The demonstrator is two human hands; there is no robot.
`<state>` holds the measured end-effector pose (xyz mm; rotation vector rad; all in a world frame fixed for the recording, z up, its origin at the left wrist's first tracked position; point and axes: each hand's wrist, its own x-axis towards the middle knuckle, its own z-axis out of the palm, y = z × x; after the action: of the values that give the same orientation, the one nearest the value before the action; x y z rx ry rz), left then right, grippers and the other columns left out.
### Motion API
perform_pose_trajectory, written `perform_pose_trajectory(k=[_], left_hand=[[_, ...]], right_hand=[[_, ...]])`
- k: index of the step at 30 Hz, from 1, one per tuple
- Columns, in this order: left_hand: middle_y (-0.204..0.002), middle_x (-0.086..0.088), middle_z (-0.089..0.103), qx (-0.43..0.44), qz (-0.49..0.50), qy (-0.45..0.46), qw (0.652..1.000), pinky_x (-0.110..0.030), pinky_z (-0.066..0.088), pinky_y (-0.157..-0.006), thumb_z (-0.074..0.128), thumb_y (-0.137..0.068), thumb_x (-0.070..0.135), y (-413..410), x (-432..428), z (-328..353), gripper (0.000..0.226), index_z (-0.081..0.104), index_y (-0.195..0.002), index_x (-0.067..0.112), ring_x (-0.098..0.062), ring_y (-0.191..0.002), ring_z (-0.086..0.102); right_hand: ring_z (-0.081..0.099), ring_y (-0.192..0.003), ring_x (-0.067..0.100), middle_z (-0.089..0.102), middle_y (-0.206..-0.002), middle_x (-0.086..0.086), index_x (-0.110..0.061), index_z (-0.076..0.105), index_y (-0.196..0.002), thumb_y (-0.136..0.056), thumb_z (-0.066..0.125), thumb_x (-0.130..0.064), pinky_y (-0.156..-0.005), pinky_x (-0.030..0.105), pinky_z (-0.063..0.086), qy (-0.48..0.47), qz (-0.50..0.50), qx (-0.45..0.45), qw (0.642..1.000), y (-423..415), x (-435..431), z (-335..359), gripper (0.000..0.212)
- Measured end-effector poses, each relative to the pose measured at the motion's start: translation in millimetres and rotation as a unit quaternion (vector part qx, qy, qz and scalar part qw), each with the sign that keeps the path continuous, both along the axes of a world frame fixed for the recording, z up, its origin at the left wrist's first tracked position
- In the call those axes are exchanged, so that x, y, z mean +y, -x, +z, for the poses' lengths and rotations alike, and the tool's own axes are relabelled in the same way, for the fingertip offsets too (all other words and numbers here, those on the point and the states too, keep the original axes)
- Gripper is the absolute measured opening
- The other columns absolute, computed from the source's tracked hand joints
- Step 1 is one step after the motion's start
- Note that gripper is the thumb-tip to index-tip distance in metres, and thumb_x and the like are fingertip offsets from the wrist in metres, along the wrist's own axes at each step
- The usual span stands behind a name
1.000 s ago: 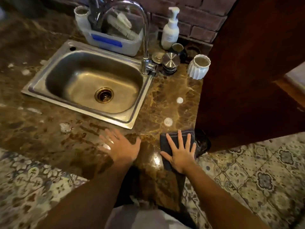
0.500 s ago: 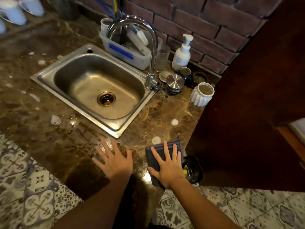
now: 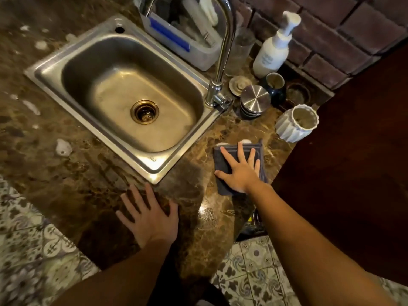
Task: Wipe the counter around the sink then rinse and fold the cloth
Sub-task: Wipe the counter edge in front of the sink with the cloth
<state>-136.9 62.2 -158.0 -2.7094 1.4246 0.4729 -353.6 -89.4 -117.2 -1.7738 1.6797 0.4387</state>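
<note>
My right hand (image 3: 240, 173) lies flat on the cloth (image 3: 219, 159), fingers straight and spread, and presses it on the counter (image 3: 77, 184) just to the right of the near corner of the sink (image 3: 136, 160). The cloth is dark grey, folded to a small square, and it sits between the sink and the white pot (image 3: 297, 123). Its far edge touches two foam spots (image 3: 223, 143), so I judge the wiping is now at work on this side. My left hand (image 3: 150, 215) lies flat on the bare counter in front of the sink, fingers spread, holding nothing; I think it only supports me. As for progress, I believe we are in the first part, the wiping, and not far into it. To the left of the sink there are many white spots on the counter, one big spot (image 3: 63, 147) near the rim and smaller ones toward the far corner. The strip in front of the sink looks dark and shiny, but I cannot tell if it is already wiped. What is left, in my judgement: to finish the right side, then the front and the whole left side, then to carry the cloth under the tap (image 3: 223, 51), rinse it and fold it. I see no stream of water in the sink, so the rinse is not yet begun.
</note>
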Motion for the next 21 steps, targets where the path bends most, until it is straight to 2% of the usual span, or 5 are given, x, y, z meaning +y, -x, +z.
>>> perform_pose_trajectory(k=[9,12,14,18,21], left_hand=[[-0.170,-0.011,0.003,-0.015,0.004,0.005,1.000,-0.063,0.002,-0.122,0.021,-0.089,0.068,-1,0,-2,0.086,0.013,-0.162,0.023,-0.036,-0.155,-0.002],[-0.169,-0.012,0.004,-0.021,0.002,0.009,1.000,-0.064,0.003,-0.121,0.029,-0.091,0.065,0,1,-4,0.084,0.014,-0.161,0.022,-0.037,-0.155,-0.001],[-0.169,-0.012,0.005,-0.018,0.008,0.011,1.000,-0.063,0.002,-0.122,0.027,-0.090,0.066,0,1,-3,0.084,0.015,-0.161,0.022,-0.036,-0.155,-0.001],[-0.170,-0.010,0.003,-0.018,0.012,0.003,1.000,-0.062,0.001,-0.122,0.032,-0.092,0.065,1,-1,-3,0.083,0.013,-0.161,0.023,-0.035,-0.156,-0.004],[-0.170,-0.010,0.004,-0.020,0.014,0.001,1.000,-0.063,0.002,-0.122,0.031,-0.090,0.066,0,-1,-2,0.084,0.014,-0.161,0.024,-0.035,-0.156,-0.004]], right_hand=[[-0.019,-0.150,0.044,-0.018,-0.168,-0.001,-0.052,-0.005,-0.155,-0.096,0.022,-0.076,-0.121,0.062,0.000,0.100,0.233,-0.034,0.967,32,138,-14,0.069],[-0.021,-0.149,0.044,-0.023,-0.166,0.001,-0.054,-0.013,-0.153,-0.086,0.019,-0.087,-0.121,0.065,0.005,0.092,0.196,0.022,0.976,71,105,-12,0.081],[-0.029,-0.146,0.040,-0.032,-0.163,0.000,-0.056,-0.020,-0.149,-0.081,0.018,-0.090,-0.121,0.061,-0.004,0.079,0.130,0.051,0.987,77,67,-12,0.085],[-0.029,-0.148,0.040,-0.030,-0.164,-0.001,-0.051,-0.008,-0.155,-0.094,0.037,-0.071,-0.120,0.058,-0.011,0.037,-0.018,0.033,0.999,51,-7,-11,0.078],[-0.030,-0.147,0.041,-0.031,-0.164,0.001,-0.043,-0.005,-0.158,-0.093,0.045,-0.066,-0.119,0.058,-0.015,0.041,-0.025,0.015,0.999,22,-22,-8,0.084]])
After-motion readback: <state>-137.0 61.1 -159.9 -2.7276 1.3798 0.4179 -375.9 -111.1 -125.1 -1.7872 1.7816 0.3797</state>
